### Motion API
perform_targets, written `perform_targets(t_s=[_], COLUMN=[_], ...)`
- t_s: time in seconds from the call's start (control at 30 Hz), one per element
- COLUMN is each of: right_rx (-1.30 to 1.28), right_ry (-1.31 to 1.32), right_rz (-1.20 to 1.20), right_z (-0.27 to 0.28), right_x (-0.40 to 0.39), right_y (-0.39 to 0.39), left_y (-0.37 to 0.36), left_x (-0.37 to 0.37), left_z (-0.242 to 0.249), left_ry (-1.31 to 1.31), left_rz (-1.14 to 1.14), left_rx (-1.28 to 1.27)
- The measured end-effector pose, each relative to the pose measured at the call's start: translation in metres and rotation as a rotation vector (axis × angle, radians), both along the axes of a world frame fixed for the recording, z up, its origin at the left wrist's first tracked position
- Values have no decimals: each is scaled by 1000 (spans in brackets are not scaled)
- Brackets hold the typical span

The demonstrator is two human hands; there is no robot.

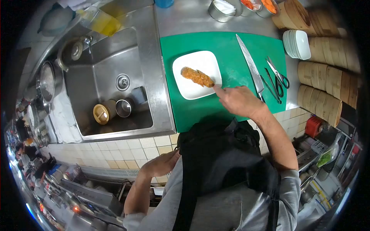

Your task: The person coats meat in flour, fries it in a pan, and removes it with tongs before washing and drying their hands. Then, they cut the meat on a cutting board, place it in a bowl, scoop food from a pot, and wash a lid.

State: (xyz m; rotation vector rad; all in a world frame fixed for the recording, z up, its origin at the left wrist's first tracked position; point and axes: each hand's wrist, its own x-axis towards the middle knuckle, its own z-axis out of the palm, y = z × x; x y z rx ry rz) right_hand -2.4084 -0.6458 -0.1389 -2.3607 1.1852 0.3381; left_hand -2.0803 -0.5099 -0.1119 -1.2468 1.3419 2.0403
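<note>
A white square plate point(187, 91) rests on the green cutting board point(231, 50). On it lies a browned, fried piece of food point(197, 77), scored or sliced across. My right hand point(237, 99) is at the plate's right rim, fingers curled in and the foremost digit on the rim close to the food's end. Low beside my black apron point(219, 154) is my left hand point(162, 164); its fingertips are hidden against my side. Right of the plate lie a long knife point(251, 65), black-handled scissors point(278, 73) and dark tweezers or tongs point(271, 88).
A steel sink point(104, 88) on the left holds a lidded container point(102, 114), a metal cup point(124, 107) and a grey block point(139, 95). Stacked small plates point(295, 44) and bamboo steamers point(320, 77) line the right side. Metal bowls point(223, 15) stand at the back.
</note>
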Motion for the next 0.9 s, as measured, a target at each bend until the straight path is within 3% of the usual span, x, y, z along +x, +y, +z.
perform_targets(t_s=[0.1,0.2,0.23,0.3,0.4,0.5,0.57,0.67,0.8,0.9], right_rx=[19,44,52,56,91,277,327,149,-281,-309], right_ry=[-21,-57,-79,-102,-146,-382,-581,-574,-344,-327], right_rz=[-6,-21,-31,-44,-109,-153,-224,-455,-655,-818], right_z=[1,0,0,-1,-12,-9,-6,12,1,13], right_x=[1,3,3,5,10,8,-3,-37,-115,-151], right_y=[-1,-1,1,2,5,2,8,20,50,81], left_y=[4,-14,-19,-35,-57,-81,-101,-113,-127,-126], left_x=[13,36,43,38,25,-2,-25,-37,-55,-70], left_z=[5,15,7,2,-33,-65,-62,-81,-77,-79], left_ry=[211,195,272,20,11,25,-9,12,-35,-72], left_rz=[186,223,419,683,892,1017,1007,843,637,654], left_rx=[78,68,92,47,-136,-161,-155,-171,-117,-161])
